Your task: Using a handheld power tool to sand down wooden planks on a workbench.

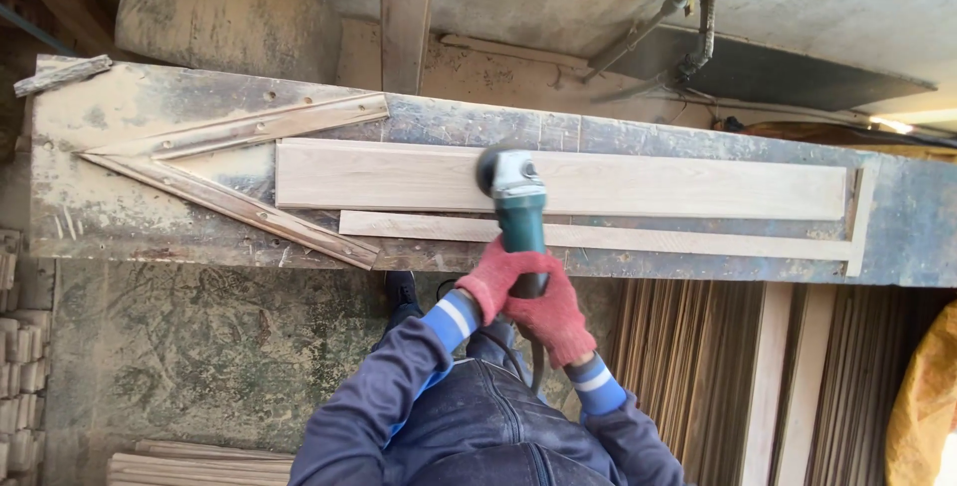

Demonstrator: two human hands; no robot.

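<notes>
I'm seeing both gloved hands, left [490, 282] & right [551, 315], each grip clenching the green grinder [518, 209], disc pressing on the wide plank [658, 185] on the worktop [120, 197].

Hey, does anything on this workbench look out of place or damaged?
Nothing stands out. The wide board and thin strip lie flat and parallel on the dusty, worn bench; both gloved hands, left hand and right hand, grip the green grinder.

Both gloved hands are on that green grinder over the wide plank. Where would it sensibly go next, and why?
Probably a slow slide along the wide plank. The grinder, gripped by the left hand and right hand, sits near the plank's middle, and long stretches of pale wood lie to either side.
</notes>
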